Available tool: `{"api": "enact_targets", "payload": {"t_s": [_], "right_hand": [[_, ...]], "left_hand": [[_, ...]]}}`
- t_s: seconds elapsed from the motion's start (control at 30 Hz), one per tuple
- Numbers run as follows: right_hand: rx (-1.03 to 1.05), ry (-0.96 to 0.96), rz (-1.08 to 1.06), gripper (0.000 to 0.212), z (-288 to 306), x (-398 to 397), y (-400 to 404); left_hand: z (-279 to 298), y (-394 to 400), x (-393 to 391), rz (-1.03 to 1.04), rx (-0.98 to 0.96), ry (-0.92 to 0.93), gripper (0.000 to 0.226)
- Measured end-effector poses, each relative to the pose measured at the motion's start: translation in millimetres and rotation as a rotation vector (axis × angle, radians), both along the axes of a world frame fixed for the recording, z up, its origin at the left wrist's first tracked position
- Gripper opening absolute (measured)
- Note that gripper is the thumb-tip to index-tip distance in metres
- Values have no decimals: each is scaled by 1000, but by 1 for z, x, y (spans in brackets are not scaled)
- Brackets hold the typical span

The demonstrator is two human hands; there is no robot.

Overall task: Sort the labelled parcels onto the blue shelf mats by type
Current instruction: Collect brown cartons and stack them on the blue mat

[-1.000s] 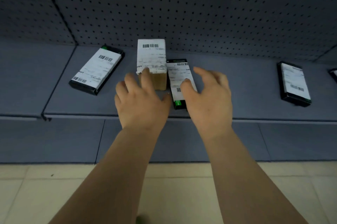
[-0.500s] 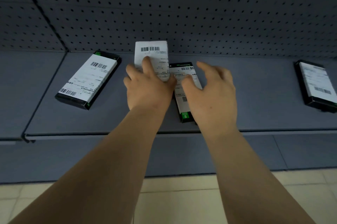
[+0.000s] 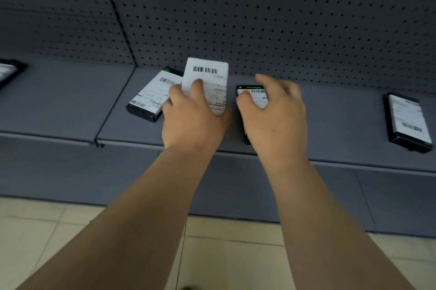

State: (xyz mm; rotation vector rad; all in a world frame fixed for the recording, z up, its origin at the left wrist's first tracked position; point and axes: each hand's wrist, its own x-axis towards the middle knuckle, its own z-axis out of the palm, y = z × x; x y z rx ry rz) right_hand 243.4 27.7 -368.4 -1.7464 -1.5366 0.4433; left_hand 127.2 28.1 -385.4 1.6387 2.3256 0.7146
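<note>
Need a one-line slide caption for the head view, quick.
Left hand grips white-labelled cardboard box; right hand reaches onto flat black labelled parcel.

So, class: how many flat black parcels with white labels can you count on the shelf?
4: one at the far left edge, one behind the left hand, one under the right hand, one far right. Others may lie outside the view.

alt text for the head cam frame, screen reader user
A person's left hand grips a white-labelled box lifted over a blue shelf mat, while the right hand reaches over a flat black parcel. Similar black labelled parcels lie to the left and far right, below a pegboard wall.
</note>
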Motion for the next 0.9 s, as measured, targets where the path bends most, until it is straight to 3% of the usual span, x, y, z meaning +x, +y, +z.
{"api": "enact_targets", "payload": {"t_s": [0.43,0.9], "right_hand": [[77,-45,280,43,119,-27,-175],[229,-136,596,46,327,-192,-312]], "left_hand": [[134,-226,-46,281,19,58,72],[357,-402,-200,507,250,144,76]]}}
